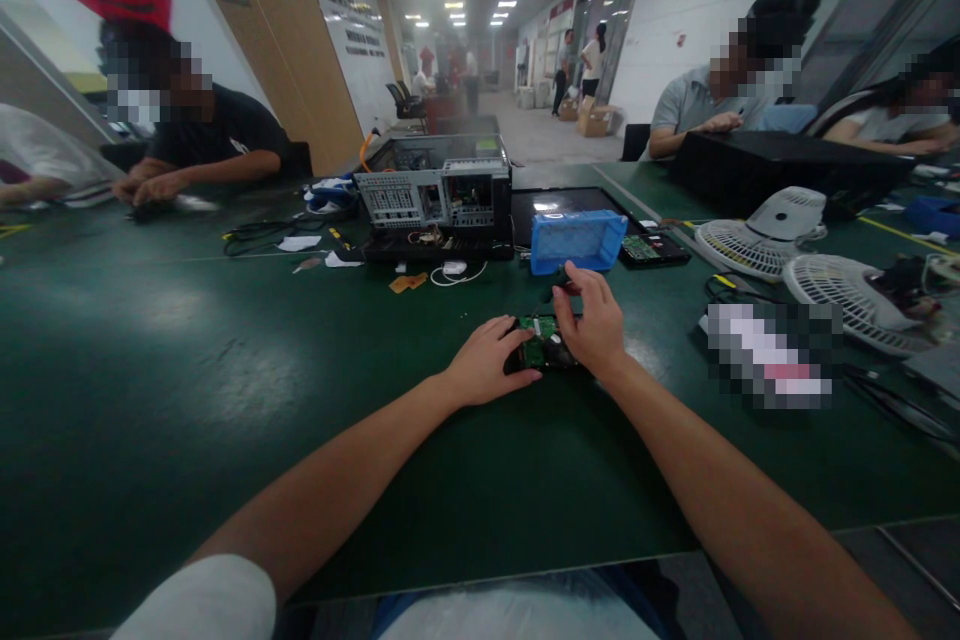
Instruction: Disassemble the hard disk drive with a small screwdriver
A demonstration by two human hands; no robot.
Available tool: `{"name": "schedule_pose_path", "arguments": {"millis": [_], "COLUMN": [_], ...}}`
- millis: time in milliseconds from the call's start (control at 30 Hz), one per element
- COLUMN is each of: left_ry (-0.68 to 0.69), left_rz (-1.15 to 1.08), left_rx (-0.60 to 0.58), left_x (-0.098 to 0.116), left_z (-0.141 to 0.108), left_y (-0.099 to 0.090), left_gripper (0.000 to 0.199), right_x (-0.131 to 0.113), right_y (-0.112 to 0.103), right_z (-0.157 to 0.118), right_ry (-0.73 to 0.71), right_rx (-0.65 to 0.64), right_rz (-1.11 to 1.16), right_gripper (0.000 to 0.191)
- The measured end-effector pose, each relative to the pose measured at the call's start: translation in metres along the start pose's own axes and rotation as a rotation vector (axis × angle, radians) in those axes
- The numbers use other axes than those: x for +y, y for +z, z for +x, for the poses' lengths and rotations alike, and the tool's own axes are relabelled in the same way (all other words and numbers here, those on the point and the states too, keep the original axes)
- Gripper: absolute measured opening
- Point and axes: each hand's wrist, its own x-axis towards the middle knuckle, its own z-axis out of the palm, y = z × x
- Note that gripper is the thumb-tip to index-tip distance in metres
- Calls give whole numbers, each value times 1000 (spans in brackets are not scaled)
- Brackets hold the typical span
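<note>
A hard drive (536, 352) with a green circuit board and a dark body lies on the green table in front of me. My left hand (491, 360) grips its left end, thumb along the near edge and fingers over the far side. Above its right part, my right hand (592, 320) is closed, fingertips pinched on a dark, slim tool (556, 284) that looks like a screwdriver. The tool's tip is too small to make out. My right hand hides the right end of the drive. Just beyond stands a blue plastic bin (577, 242) tipped on its side.
An opened computer case (431, 195) stands beyond my hands, beside a dark flat panel (562, 203) behind the bin. White fan parts (757, 235) and cables lie to the right. A white cable (457, 275) and paper scraps lie left of centre. Other people sit at both sides.
</note>
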Motion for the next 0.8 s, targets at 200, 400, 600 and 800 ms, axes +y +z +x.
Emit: {"name": "schedule_pose_path", "arguments": {"millis": [200, 400, 600, 800], "left_ry": [7, 13, 1, -12], "left_rz": [6, 19, 19, 6], "left_rx": [6, 7, -6, -21], "left_x": [1, 2, 3, 6], "left_z": [0, 0, 0, 0], "left_y": [-2, -2, -2, -7], "left_gripper": [74, 74, 75, 74], "right_x": [-4, -3, 1, 1], "right_y": [2, 3, 0, -5], "right_z": [1, 2, 3, 7], "right_ry": [-4, -39, -56, -26], "right_rx": [31, 90, 61, 26], "right_rz": [-6, 14, -69, -125], "right_gripper": [35, 30, 30, 36]}}
